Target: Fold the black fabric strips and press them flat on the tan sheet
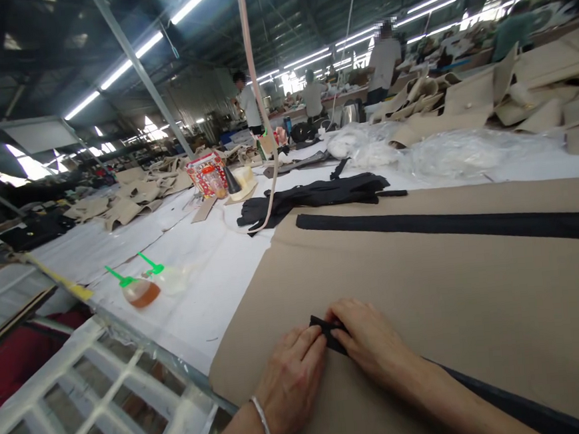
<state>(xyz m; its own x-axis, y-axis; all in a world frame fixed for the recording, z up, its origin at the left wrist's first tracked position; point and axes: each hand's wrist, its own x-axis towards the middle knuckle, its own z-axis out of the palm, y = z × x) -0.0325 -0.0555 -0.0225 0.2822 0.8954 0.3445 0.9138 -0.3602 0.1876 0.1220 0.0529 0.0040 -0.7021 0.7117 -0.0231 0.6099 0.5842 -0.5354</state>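
Currently, clamping both grips on one end of a black strip (336,346): pinching with the left hand (296,370) at the very tip and with the right hand (366,334) just beside. Wearing one bracelet (262,420). Resting the strip on one tan sheet (450,291), near its left corner; losing the strip's middle under the right forearm (448,388) and its far end past the lower border. Finding one white grid rack (115,394) to the left, beyond the edge of the desk (213,270), cut off below. Keeping broad open room on the sheet beyond the hands, up to a second black strip (450,223), cut off at the right border. Counting two green-tipped bottles (145,294) on the desk, one amber-filled, the other too blurred to read; leaving bare white surface around both. Farther off, passing one pile of black fabric (318,193), one pale hose (272,138) dangling in front, one red patterned bag (198,174). Spotting clear plastic (465,153) and two heaps of tan pieces (471,99), left and right, too jumbled to count. Making out at least four people (382,66) in the blurred background.
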